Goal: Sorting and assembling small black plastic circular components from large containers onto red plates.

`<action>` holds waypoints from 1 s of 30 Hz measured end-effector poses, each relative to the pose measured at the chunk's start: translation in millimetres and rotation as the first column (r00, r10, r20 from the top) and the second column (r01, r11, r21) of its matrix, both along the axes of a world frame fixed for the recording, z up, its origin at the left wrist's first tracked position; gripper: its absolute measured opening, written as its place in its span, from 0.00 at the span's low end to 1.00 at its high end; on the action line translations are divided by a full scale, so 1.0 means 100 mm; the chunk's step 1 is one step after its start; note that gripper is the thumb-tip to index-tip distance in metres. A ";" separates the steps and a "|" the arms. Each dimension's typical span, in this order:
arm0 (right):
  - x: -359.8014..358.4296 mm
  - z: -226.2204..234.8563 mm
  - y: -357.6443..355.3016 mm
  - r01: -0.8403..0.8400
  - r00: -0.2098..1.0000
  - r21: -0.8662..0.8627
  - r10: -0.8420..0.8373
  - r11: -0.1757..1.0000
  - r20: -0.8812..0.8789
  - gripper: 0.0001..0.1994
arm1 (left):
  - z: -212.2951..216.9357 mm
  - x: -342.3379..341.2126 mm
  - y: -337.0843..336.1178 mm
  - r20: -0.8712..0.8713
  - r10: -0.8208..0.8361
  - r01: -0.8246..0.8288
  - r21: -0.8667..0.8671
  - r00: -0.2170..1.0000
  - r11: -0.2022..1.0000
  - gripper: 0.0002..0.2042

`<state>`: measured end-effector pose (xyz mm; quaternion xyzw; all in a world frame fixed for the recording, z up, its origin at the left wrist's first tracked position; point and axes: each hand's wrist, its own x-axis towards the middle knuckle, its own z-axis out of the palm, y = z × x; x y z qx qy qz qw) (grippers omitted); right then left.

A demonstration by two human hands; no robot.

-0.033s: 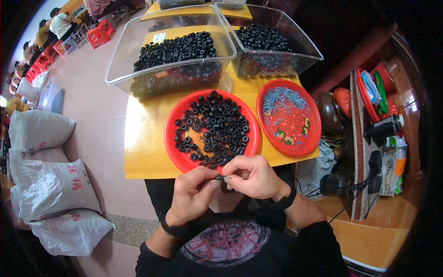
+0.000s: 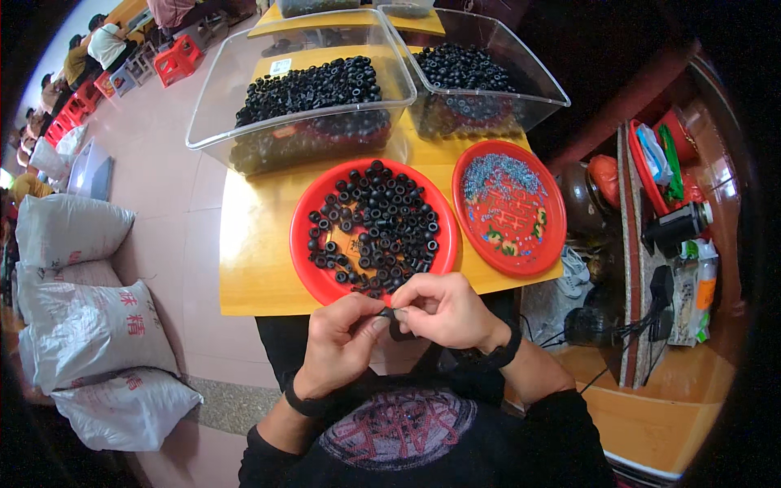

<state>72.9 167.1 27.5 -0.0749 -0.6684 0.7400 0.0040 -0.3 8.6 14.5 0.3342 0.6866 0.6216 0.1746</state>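
- Clock set at the wearer's hands, 12 straight ahead over the bench (image 2: 252, 281).
- Left hand (image 2: 343, 332): thumb and forefinger pinch a small black piece (image 2: 386, 312), knuckles curled.
- Right hand (image 2: 446, 312): fingertips closed together at the piece's 3 o'clock end – too small to tell whether they grip it or something finer.
- Piece located just beside the near rim of a round red bowl (image 2: 302, 259); contact with the rim I cannot judge.
- Bowl, at 12: many black rings (image 2: 389, 218), crowded toward its 3 o'clock side, looser toward 9; patterned floor shows in gaps.
- Flat red tray (image 2: 556, 228), between 1 and 2: tiny pale-blue bits, densest along its far edge, others scattered nearer; printed red, green and yellow design.
- Two clear bins, side by side beyond the bowl: left bin (image 2: 213, 110) at 11, right bin (image 2: 547, 91) near 1 – both carry heaps of black pieces.
- Stacked white sacks (image 2: 98, 333) on the floor, 9 o'clock.
- Red stools (image 2: 176, 61) and seated people (image 2: 110, 42), well apart, between 10 and 11.
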 end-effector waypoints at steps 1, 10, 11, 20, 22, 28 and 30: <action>-0.02 -0.01 0.01 -0.003 1.000 0.038 0.002 0.999 0.023 0.03 | -0.02 0.01 -0.01 0.011 0.008 -0.008 -0.024 1.000 1.000 0.05; -0.06 -0.10 0.02 0.167 0.934 0.558 0.050 0.813 -0.352 0.03 | -0.08 0.08 0.08 -0.061 0.090 -0.091 -0.023 0.994 0.996 0.05; -0.06 -0.13 0.05 0.060 0.965 0.419 0.055 0.906 -0.256 0.03 | -0.09 0.09 0.08 -0.029 0.075 -0.075 -0.028 0.997 0.997 0.04; -0.08 -0.23 0.23 -0.251 0.958 -0.368 0.285 0.895 0.039 0.07 | -0.17 0.09 0.10 -0.296 0.067 -0.042 0.090 0.953 0.995 0.07; -0.04 -0.32 0.23 -0.304 0.949 -0.362 0.313 0.881 -0.034 0.12 | -0.15 0.10 0.10 -0.292 0.057 -0.036 0.077 0.955 0.996 0.08; 0.02 -0.30 0.16 -0.334 0.937 -0.472 0.342 0.816 -0.072 0.19 | -0.27 0.09 0.11 -0.343 0.098 -0.042 0.168 0.934 0.985 0.13; 0.03 -0.30 0.14 -0.299 0.951 -0.462 0.300 0.835 -0.072 0.19 | -0.27 0.12 0.11 -0.269 0.087 -0.036 0.189 0.959 0.981 0.14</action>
